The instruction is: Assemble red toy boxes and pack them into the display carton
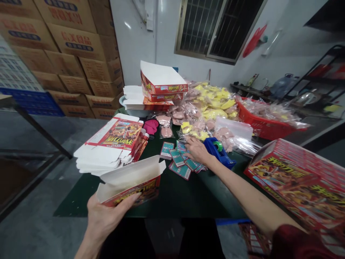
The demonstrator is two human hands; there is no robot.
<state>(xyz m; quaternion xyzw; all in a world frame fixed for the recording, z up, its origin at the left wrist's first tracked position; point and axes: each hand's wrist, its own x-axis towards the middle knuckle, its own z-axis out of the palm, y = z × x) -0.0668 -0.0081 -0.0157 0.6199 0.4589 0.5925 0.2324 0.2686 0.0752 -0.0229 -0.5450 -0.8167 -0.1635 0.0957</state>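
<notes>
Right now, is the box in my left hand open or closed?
Open. The box in the left hand has its white flaps raised, bare white inside showing.

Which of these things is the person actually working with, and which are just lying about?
In use: left hand holding the open red carton; right hand on the teal card packets.
Lying about: blue tape dispenser, flat carton stack, bagged toys, red basket, brown boxes.

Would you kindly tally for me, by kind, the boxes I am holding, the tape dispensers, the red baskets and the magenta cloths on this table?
Box in left hand: 1
Blue tape dispenser: 1
Red basket: 1
Magenta cloth: 1
Total: 4
</notes>
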